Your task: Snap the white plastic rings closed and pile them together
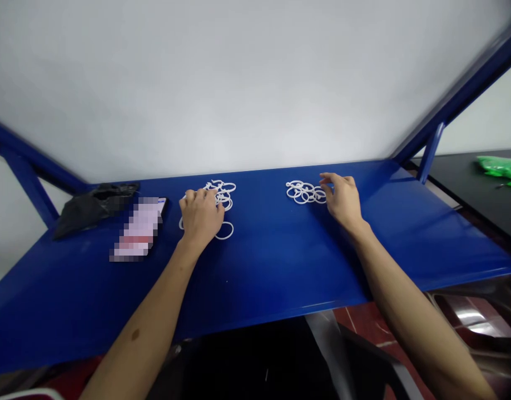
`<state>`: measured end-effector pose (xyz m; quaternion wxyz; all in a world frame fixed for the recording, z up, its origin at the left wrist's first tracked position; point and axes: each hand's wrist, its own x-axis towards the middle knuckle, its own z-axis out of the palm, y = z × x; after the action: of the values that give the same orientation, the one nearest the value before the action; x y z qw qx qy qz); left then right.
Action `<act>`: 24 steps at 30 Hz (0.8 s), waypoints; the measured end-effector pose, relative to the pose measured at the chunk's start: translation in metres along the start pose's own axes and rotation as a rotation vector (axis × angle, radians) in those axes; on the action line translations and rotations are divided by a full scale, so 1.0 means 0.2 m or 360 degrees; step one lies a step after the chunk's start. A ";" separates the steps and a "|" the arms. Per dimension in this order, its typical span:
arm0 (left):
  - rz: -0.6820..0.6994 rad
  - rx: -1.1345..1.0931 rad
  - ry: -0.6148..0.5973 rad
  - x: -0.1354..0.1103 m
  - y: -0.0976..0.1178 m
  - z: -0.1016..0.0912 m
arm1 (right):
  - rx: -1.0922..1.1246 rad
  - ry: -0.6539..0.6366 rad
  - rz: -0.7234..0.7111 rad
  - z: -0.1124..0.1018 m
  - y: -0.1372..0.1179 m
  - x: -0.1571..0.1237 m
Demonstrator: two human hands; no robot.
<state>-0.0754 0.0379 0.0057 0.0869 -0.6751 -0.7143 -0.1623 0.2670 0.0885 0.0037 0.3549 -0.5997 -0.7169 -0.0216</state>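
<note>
Two heaps of white plastic rings lie on a blue metal shelf (pixel 280 261). My left hand (pixel 201 214) rests on the left heap of rings (pixel 222 194), fingers curled down over them; one loose ring (pixel 224 230) lies just beside the hand. My right hand (pixel 342 199) sits at the right edge of the right heap of rings (pixel 303 192), fingertips touching the nearest rings, fingers bent and slightly apart. I cannot see whether either hand has a ring pinched.
A phone (pixel 140 228) with a blurred screen lies left of my left hand, and a crumpled black bag (pixel 94 206) beyond it. Blue frame struts rise at both ends. A dark table with green items (pixel 501 166) stands at far right. A white wall backs the shelf.
</note>
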 end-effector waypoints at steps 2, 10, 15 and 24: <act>0.0011 -0.0003 -0.0032 0.00 0.00 -0.01 | -0.0018 0.0045 -0.0044 0.00 -0.03 -0.01; 0.0041 -0.0215 0.0202 0.02 -0.02 -0.03 | 0.0124 -0.0001 -0.0278 0.04 -0.15 -0.07; 0.0174 -0.0505 0.0520 -0.03 0.12 -0.10 | 0.0506 -0.0313 -0.0353 0.06 -0.27 -0.13; 0.1028 -0.0692 0.0618 -0.19 0.30 -0.03 | 0.1475 -0.0568 0.0039 0.09 -0.49 -0.26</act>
<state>-0.0131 0.0020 0.0041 0.1216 -0.8236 -0.3860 -0.3974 0.1745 0.0244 0.0012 0.4560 -0.3815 -0.6937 0.4064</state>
